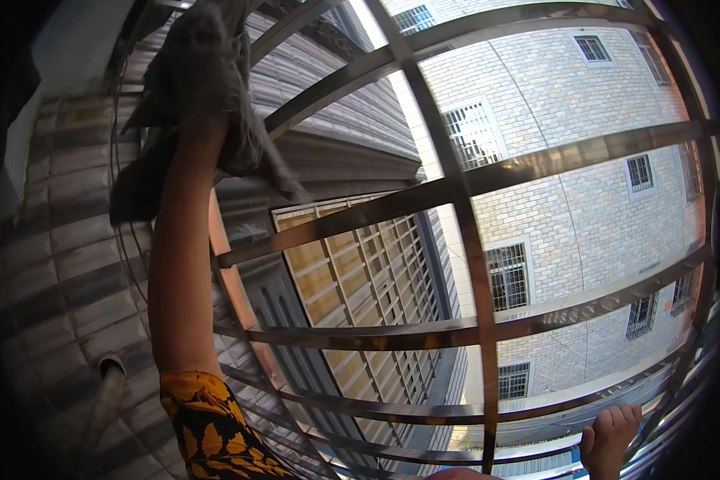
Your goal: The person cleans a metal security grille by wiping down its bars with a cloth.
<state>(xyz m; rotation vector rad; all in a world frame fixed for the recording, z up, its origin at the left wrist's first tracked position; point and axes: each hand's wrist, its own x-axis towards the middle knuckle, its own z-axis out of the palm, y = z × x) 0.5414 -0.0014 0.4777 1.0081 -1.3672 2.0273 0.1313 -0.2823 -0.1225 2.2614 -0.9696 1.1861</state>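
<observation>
My left arm reaches up along the left side, in a black sleeve with an orange leaf pattern. My left hand (207, 90) is at the top, largely hidden by a dark grey cloth (240, 129) that it holds. The cloth is blurred and its loose ends hang below the wrist. It is beside the upper left part of a metal window grille (459, 189), but I cannot tell whether it touches a bar. At the lower right, my right hand (612, 438) is closed around a bar of the same grille.
A tiled wall (90, 258) runs along the left, with thin cables (120, 240) and a pipe (109, 384) coming out of a hole. Outside the grille stand a brick-faced building (546, 228) with barred windows and a nearer wall with a large gridded window (360, 276).
</observation>
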